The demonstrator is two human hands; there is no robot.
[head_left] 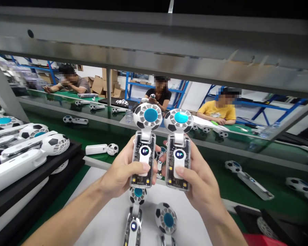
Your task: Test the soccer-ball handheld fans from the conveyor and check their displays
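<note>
While the left hand pinched one fan, the right hand pinched another.
Thumbs seemed best below displays; spares lay toward the sheet's near edge.

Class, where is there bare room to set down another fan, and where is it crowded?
Bare room shows on the white surface between the left forearm and the leftmost fan there, and on the green belt between the right hand and the fan lying to its right. The black trays at left are crowded, piled with fans.
</note>
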